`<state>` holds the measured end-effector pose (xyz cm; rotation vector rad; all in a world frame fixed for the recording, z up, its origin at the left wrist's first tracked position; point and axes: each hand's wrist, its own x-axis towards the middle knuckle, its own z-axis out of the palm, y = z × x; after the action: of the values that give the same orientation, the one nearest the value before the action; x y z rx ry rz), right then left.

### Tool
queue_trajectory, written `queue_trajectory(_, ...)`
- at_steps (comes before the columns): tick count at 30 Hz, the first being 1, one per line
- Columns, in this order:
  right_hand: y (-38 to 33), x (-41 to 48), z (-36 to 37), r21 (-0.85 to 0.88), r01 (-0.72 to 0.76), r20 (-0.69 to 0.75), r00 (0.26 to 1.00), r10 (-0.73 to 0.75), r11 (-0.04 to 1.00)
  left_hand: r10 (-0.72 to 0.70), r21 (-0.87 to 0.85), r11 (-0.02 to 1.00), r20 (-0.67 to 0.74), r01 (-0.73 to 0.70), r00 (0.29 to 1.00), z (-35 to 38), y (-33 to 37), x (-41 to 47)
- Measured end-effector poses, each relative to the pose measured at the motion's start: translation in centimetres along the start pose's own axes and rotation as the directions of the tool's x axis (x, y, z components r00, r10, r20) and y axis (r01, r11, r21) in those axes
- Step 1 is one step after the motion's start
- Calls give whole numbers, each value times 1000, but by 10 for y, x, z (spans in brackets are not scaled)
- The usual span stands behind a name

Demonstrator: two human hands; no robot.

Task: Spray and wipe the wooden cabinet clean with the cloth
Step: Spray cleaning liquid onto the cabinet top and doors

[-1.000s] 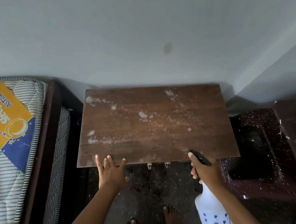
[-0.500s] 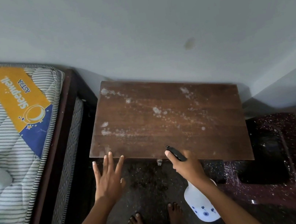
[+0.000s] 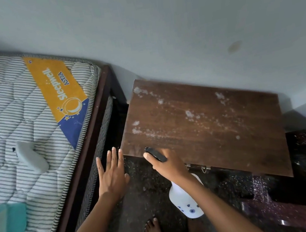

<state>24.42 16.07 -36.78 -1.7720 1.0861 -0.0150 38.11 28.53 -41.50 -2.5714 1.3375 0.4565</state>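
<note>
Grey-walled corner: wooden cabinet [image 3: 205,127] beside bed [image 3: 19,120], top white-speckled, unwiped. Right hand [image 3: 168,166] clamped on spray bottle [image 3: 184,200] at its front edge, near left corner; left hand [image 3: 115,179] spread, empty, just off that corner. Spray step; next: squeeze trigger, sweep across top.

"Sleepwell ASTRA" on mattress label [image 3: 59,90]

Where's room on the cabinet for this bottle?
The cabinet top is bare, only dusty, from the wall to its front edge. It is crowded only at the front-left corner: the right hand holds the bottle, with the left hand open beside it.
</note>
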Motion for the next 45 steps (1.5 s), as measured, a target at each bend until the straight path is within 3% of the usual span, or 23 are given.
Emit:
queue_trajectory(4, -18, 13, -3, 23, -27, -43, 999, 28, 999, -7, -6, 1000, -25, 6, 1000, -6, -2, 3)
queue_trajectory(9, -32, 25, -23, 129, -66, 25, 998, 63, 989, 4, -20, 1000, -38, -5, 999, -13, -5, 9)
queue_trajectory(12, -39, 31, -43, 165, -9, -116, 993, 28, 986, 24, -31, 999, -52, -26, 998, -15, -4, 12)
queue_trajectory(15, -42, 37, -62, 198, -42, -265, 959, 95, 979, 49, -32, 998, -68, -51, 997, -17, -2, 16)
queue_trajectory(21, -41, 32, -90, 241, -9, -195, 979, 58, 970, 96, -27, 995, -34, -97, 995, -19, 5, 22)
queue_trajectory(26, -26, 29, -102, 234, -27, -432, 893, 129, 972, 152, 7, 988, 13, -152, 988, -25, 20, 27)
queue_trajectory(32, -12, 11, -124, 320, -59, -450, 869, 206, 946, 224, 88, 969, 73, -230, 972, -31, 47, 32)
queue_trajectory(35, 7, 5, -126, 291, -59, -551, 805, 218, 955, 268, 85, 957, 118, -279, 956, -31, 55, 32)
queue_trajectory(38, 22, -8, -137, 371, -68, -606, 738, 297, 926, 306, 66, 946, 145, -318, 941, -27, 59, 30)
queue_trajectory(45, 58, -44, -181, 459, -18, -635, 692, 342, 888, 253, 162, 939, 271, -303, 929, -13, 69, 26)
